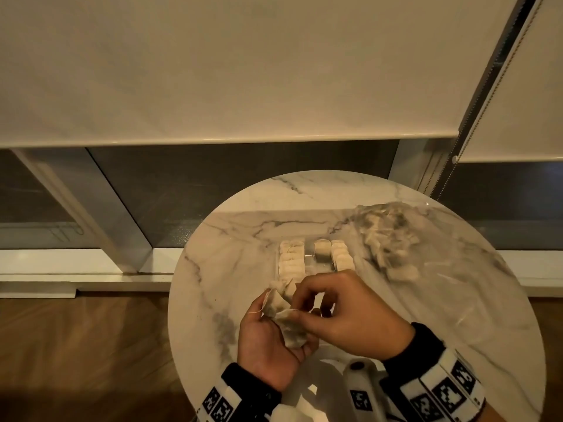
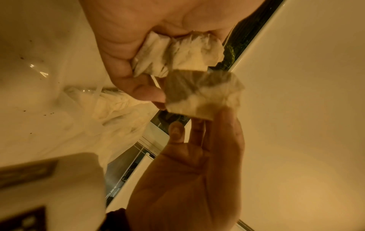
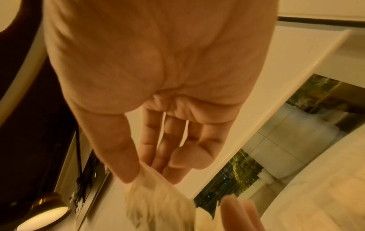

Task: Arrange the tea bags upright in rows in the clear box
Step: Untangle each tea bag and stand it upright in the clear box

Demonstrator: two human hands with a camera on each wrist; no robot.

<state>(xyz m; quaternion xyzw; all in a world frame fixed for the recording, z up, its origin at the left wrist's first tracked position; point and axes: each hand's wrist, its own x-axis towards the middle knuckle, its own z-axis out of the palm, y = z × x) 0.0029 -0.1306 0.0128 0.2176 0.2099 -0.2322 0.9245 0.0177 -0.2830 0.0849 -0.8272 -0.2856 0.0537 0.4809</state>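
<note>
The clear box [image 1: 310, 267] stands mid-table with tea bags upright in rows [image 1: 292, 261], plus a shorter row on its right [image 1: 341, 256]. Just in front of it my left hand [image 1: 274, 312] lies palm up and holds a small bunch of tea bags [image 1: 278, 303] in its curled fingers; the same bunch of tea bags [image 2: 177, 51] fills the left wrist view. My right hand [image 1: 297, 307] pinches one tea bag [image 1: 288, 318] from that bunch between thumb and fingers. That pinched tea bag [image 3: 158, 195] looks blurred in the right wrist view, as does the tea bag [image 2: 203, 96] seen from the left wrist.
A clear plastic bag of loose tea bags [image 1: 391, 239] lies at the table's right rear. The round marble table [image 1: 237, 239] ends close to my left hand. A window frame and a roller blind [image 1: 213, 71] stand behind, with wooden floor [image 1: 76, 345] to the left.
</note>
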